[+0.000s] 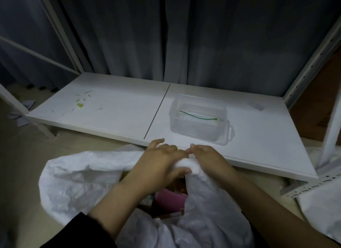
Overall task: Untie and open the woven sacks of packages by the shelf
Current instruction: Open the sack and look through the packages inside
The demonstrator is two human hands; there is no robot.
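Hands on sack | left hand [162,161] and right hand [210,160] both pinch the woven sack [77,185] rim, likely spreading its mouth | sack sits on floor against shelf board [114,109] front edge | pink package [169,199] peeks inside | green tie [198,116] parked in clear box [199,118]

A clear plastic box [199,118] is sitting on the right half of the low white board, with a green zip tie [198,116] lying inside it. Bits of green and pale scraps [81,104] are littering the left half. Dark curtains [184,35] are hanging right behind it all, and a few papers [22,116] are lying on the floor off left.
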